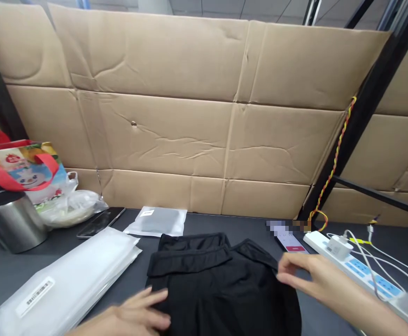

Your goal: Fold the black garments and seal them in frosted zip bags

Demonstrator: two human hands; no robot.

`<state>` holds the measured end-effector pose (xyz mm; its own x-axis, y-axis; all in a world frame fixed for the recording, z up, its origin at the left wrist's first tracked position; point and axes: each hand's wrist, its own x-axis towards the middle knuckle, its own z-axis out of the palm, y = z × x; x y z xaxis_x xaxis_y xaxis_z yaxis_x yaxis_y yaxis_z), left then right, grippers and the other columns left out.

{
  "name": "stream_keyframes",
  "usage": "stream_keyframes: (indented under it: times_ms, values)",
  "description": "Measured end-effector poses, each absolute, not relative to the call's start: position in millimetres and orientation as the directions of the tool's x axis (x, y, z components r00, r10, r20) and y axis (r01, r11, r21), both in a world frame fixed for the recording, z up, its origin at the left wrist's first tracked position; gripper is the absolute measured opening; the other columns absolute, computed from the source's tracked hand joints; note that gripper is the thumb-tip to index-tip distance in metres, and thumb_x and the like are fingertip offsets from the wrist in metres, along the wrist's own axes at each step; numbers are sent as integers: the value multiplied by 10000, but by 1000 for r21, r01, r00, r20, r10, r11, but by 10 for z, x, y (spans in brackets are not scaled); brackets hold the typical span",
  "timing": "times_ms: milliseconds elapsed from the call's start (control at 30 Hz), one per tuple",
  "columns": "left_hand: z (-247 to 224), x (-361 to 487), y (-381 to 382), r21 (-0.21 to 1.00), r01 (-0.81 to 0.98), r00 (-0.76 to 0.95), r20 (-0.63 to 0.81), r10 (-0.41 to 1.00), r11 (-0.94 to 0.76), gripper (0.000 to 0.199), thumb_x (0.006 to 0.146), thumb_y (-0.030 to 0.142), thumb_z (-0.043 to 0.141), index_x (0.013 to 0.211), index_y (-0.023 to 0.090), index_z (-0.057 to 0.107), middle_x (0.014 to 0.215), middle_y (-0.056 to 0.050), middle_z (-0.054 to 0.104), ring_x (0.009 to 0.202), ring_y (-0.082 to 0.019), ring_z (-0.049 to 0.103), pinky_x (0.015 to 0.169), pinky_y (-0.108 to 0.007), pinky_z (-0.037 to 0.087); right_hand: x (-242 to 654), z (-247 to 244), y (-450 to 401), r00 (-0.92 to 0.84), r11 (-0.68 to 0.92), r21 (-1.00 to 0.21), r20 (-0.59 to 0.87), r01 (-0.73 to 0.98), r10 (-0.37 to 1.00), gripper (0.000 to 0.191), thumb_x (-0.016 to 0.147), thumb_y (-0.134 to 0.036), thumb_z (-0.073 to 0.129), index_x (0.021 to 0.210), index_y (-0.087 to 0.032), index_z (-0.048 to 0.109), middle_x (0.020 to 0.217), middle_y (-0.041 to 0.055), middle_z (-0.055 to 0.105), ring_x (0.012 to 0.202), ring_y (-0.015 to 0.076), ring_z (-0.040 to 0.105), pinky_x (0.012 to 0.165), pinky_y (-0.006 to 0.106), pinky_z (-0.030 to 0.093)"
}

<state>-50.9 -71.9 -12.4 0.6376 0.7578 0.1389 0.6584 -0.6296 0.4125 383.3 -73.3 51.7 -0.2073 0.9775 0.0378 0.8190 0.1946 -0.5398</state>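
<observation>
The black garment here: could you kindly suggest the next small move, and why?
Probably smooth the black garment flat, the left hand pressing while the right hand draws its edge outward, since its top looks doubled over and both hands rest at its edges.

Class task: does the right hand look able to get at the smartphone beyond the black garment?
Probably yes. The right hand sits just short of the smartphone, and nothing seems to lie between them. The black garment at its fingertips and the white power strip beside the phone leave the way free.
</observation>
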Motion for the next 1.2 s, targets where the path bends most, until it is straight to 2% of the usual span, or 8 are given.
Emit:
stream_keyframes:
  times_ms: [67, 167, 333, 533, 667, 767, 933, 1200]
  values:
    - [26, -463, -585, 470, 683, 571, 134, 810, -559, 341, 899, 403, 525, 1232, 449, 585, 1362, 55, 545, 1297, -260, 449, 1048, -419, 400, 3596, 461, -557, -230, 290, -545, 178, 786, 957, 118, 829, -327, 559, 897, -305, 653, 873, 4, 679, 806, 206, 623, 734, 292, 484]
    - [75, -407, -339, 402, 746, 509, 171, 844, -532, 517, 831, 254, 557, 1335, 360, 511, 1432, 7, 470, 1311, -291, 424, 1081, -453, 349, 3270, 301, -357, -330, 407, -481, 240, 777, 913, 374, 813, -202, 543, 1171, -307, 581, 929, 10, 659, 823, 191, 620, 753, 286, 471]
    - [17, -360, -32, 400, 740, 482, 245, 841, -541, 336, 865, 234, 471, 1156, 272, 634, 1214, -31, 652, 1115, -248, 603, 964, -342, 470, 3140, 209, -224, -390, 473, -409, 274, 780, 879, 186, 882, -184, 458, 841, -231, 633, 818, 4, 652, 768, 173, 612, 715, 270, 444]
    - [226, -218, 400, 460, 769, 309, 342, 888, -445, 304, 894, 349, 416, 1063, 196, 617, 834, -34, 715, 705, -221, 689, 675, -313, 545, 3208, 318, 122, -231, 346, -463, 287, 816, 930, 158, 894, -199, 435, 845, -213, 584, 723, -18, 660, 665, 152, 626, 630, 240, 446]
    - [97, -54, 416, 376, 809, 286, 422, 860, -453, 391, 881, 269, 413, 1219, 147, 566, 1164, -134, 653, 1085, -317, 605, 957, -467, 442, 2997, 235, 160, -116, 266, -416, 351, 869, 929, 259, 915, -171, 361, 1032, -153, 591, 924, 106, 687, 861, 232, 651, 772, 354, 470]
    - [-93, 60, 215, 218, 778, 470, 423, 775, -590, 408, 946, 258, 390, 1335, 227, 508, 1390, -51, 519, 1335, -275, 387, 1123, -457, 263, 2778, 107, -30, -222, 369, -365, 386, 855, 896, 341, 955, -223, 335, 1199, -175, 568, 1185, 120, 634, 1124, 236, 571, 963, 381, 414]
    - [-393, 86, 74, -21, 779, 595, 340, 728, -627, 569, 954, 501, 417, 1455, 243, 338, 1503, -118, 334, 1368, -343, 301, 1072, -553, 315, 2730, -138, -180, -490, 534, -294, 215, 792, 845, 584, 969, -504, 318, 1435, -156, 361, 1515, 98, 298, 1409, 251, 222, 1154, 464, 182]
    - [-486, 88, 115, 23, 789, 581, 298, 758, -614, 618, 932, 553, 427, 1461, 255, 314, 1510, -132, 310, 1364, -358, 303, 1065, -565, 312, 2928, -236, -84, -450, 464, -364, 130, 808, 884, 698, 933, -627, 286, 1466, -176, 280, 1543, 61, 208, 1425, 209, 156, 1167, 417, 159]
